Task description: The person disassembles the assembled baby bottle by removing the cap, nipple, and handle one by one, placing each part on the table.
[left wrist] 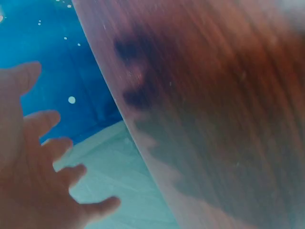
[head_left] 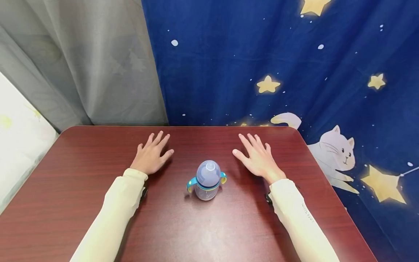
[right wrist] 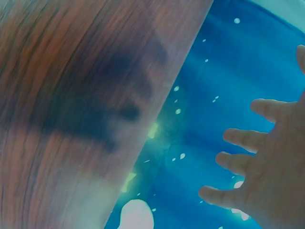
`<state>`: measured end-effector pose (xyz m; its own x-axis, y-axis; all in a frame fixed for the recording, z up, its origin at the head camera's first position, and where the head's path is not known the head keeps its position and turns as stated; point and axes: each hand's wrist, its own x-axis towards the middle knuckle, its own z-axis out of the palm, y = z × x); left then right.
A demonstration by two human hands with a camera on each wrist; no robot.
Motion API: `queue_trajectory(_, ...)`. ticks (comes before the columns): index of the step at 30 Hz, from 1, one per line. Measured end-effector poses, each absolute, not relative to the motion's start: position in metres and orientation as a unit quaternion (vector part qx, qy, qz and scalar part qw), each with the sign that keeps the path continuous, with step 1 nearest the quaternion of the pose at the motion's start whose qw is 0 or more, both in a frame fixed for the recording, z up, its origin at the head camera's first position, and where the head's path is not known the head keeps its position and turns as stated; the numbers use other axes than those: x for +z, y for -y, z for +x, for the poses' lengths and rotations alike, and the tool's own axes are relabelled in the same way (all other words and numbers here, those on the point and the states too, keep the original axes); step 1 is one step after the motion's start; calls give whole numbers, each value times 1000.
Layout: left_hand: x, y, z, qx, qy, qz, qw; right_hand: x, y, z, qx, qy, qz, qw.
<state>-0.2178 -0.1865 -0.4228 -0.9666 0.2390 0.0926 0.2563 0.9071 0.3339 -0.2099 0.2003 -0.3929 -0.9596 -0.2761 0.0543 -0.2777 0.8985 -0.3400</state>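
A small clear baby bottle (head_left: 207, 179) with a domed cap and two blue handles stands upright in the middle of the dark red wooden table (head_left: 183, 225). My left hand (head_left: 151, 155) lies flat on the table to its left, fingers spread and straight. My right hand (head_left: 257, 156) lies flat to its right in the same way. Neither hand touches the bottle. In the left wrist view my left hand (left wrist: 38, 176) shows with spread fingers beside the table (left wrist: 214, 114). In the right wrist view my right hand (right wrist: 267, 167) is also spread beside the table (right wrist: 71, 105).
A grey curtain (head_left: 82, 62) hangs behind the table at the left. A dark blue cloth (head_left: 278, 62) with stars and a white cat (head_left: 337, 151) hangs behind and to the right. The table's rounded far edge lies just beyond my fingertips.
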Motion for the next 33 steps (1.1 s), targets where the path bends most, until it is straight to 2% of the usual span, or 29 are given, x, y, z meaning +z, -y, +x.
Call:
queue_trajectory(10,-417,180,-196,-243,944,-224,-19,-378,-181,-192,241,941,237,29)
queue_trajectory(19,-410,161,-179,-267,908,-300,-121,-364,-169,-177,295,902,316,22)
queue_trajectory(25,-409,151,-172,-281,898,-312,-135,-362,-166,-171,303,889,342,7)
queue_trajectory(33,-413,138,-170,-332,877,-327,-117,-364,-160,-165,314,882,351,-10)
